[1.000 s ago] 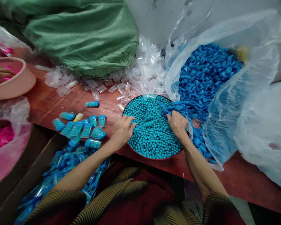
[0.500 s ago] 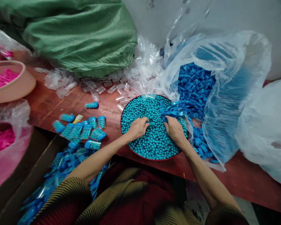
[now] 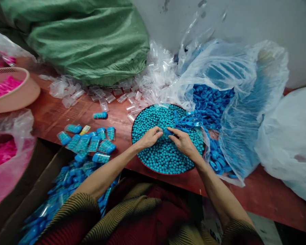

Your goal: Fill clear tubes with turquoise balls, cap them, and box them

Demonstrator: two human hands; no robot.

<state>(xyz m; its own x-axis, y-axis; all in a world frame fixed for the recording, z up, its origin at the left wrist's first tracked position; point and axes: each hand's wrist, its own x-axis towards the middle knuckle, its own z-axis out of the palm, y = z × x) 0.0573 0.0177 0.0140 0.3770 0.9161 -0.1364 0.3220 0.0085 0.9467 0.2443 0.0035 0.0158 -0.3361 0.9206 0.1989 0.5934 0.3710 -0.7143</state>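
A round red-rimmed tub holds a mass of turquoise beads (image 3: 172, 161), and both hands are above it. My left hand (image 3: 150, 137) is closed in a pinch round a small clear plastic tube, mostly hidden by the fingers. Between the thumb and fingertips of my right hand (image 3: 182, 141) is a blue cap (image 3: 167, 132), close beside the tube. Several loose blue caps (image 3: 190, 119) lie on the beads at the tub's upper right. More blue caps (image 3: 210, 102) fill an open clear plastic bag (image 3: 250, 112) to the right.
Clear empty tubes (image 3: 153, 81) are heaped behind the tub, by a green sack (image 3: 91, 41). Capped bead-filled tubes (image 3: 94, 143) lie at the left, above a box of blue-capped ones (image 3: 66, 190). A pale basket (image 3: 28, 90) of pink pieces stands farther left on the red table (image 3: 277, 204).
My right hand has moved left from the loose caps towards my left hand, bringing a blue cap. My left hand has barely moved. The bag's opening has sagged somewhat.
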